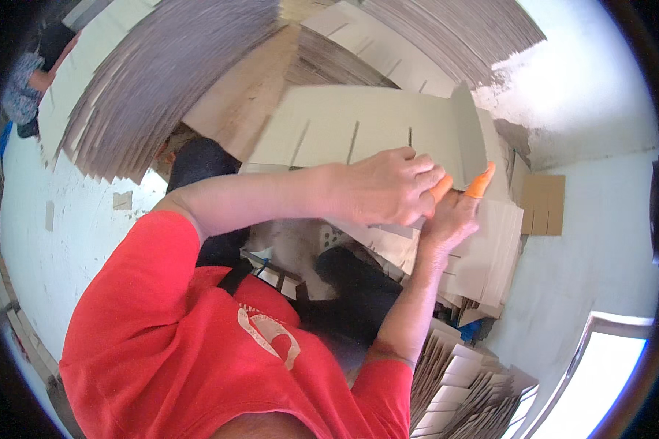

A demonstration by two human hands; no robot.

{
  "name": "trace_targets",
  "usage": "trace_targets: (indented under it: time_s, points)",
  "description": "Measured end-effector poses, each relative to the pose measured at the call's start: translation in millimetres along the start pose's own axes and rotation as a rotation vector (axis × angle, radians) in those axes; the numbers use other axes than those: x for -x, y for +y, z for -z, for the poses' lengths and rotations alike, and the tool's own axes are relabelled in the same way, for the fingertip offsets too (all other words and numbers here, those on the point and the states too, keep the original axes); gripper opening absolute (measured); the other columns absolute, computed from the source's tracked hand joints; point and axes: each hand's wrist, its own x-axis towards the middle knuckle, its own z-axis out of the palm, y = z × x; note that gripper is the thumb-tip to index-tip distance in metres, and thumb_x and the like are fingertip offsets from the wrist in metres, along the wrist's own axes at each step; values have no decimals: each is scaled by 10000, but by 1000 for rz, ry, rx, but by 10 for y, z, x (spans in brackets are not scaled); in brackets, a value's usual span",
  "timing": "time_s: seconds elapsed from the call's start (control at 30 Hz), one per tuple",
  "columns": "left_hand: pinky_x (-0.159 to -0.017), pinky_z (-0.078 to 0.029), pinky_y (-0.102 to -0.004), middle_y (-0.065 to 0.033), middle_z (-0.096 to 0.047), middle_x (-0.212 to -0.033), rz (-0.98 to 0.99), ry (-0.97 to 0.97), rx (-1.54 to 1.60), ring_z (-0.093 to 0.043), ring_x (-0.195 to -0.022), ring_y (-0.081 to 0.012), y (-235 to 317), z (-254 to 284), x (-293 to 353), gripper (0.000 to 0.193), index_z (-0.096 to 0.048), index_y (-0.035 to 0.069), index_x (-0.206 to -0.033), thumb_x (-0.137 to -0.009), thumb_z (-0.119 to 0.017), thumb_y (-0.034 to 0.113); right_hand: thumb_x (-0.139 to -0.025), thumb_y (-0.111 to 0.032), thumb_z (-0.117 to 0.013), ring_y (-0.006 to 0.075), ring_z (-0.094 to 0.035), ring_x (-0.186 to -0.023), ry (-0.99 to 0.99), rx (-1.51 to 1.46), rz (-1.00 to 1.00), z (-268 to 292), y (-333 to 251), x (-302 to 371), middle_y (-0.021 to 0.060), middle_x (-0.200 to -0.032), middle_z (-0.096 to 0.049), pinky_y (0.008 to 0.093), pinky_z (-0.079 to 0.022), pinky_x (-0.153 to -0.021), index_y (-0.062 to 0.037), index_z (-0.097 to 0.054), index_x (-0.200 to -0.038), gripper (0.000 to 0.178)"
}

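Observation:
A pale cardboard sheet [377, 121] with several dark slots lies in front of me, its right-hand strip [467, 135] bent upright. My left hand [392, 186] reaches across from the left, its fingers curled closed at the sheet's near right part. Close beside it, my right hand [450, 219] is at the foot of the bent strip and pinches the cardboard there; some of its fingers are hidden behind the left hand. Orange finger covers [479, 181] show at both hands, one of them pointing upward on the right.
Large stacks of cardboard sheets [176, 73] rise at the far left, with another stack [454, 36] at the back. More slotted pieces [454, 384] stand at the lower right. A small brown slotted piece [542, 205] is against the pale wall. Another person [25, 91] is at the far left edge.

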Motion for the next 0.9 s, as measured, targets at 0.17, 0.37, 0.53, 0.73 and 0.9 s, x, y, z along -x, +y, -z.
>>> trace_targets:
  time_s: [0.17, 0.37, 0.53, 0.73, 0.9]
  points:
    - [-811, -481, -380, -188, -520, -1210, 305, -139, 91, -545, -986, -279, 111, 343, 346, 772, -453, -82, -1260, -697, -707, 380, -737, 80, -508, 366, -604, -681, -176, 196, 297, 231, -406, -408, 271, -700, -571, 446, -463, -588, 46, -420, -1316, 587]
    - [-912, -422, -374, -141, -497, -1264, 484, -319, -16, -498, -1096, -272, -90, 406, 818, 839, -366, -26, -1357, -733, -698, 425, -705, 66, -550, 415, -619, -777, -538, 168, 374, -241, -116, -1030, 286, -777, -596, 461, -474, -675, 96, -550, -1024, 320]
    - [-941, -387, -389, -124, -552, -1194, 399, -242, -98, -519, -1066, -271, -365, 339, 1008, 670, -457, -3, -1294, -813, -614, 436, -689, 25, -644, 373, -643, -774, -813, 176, 322, -563, 31, -1238, 262, -795, -621, 408, -498, -662, 92, -563, -1046, 372]
    - [-986, -376, -408, -162, -551, -1229, 445, -261, -26, -497, -1141, -301, -411, 408, 964, 649, -486, -17, -1274, -819, -606, 430, -812, -106, -656, 305, -659, -779, -502, -194, 27, -592, 205, -1015, 187, -867, -675, 379, -503, -677, -24, -578, -1215, 419]
    - [-1077, -304, -421, -216, -436, -1351, 472, -174, -5, -364, -1295, -362, -381, 341, 976, 691, -452, -33, -1306, -836, -592, 452, -882, -192, -612, 328, -638, -794, 74, 78, 225, -44, 564, -586, 168, -884, -662, 389, -490, -729, -25, -582, -1199, 360]
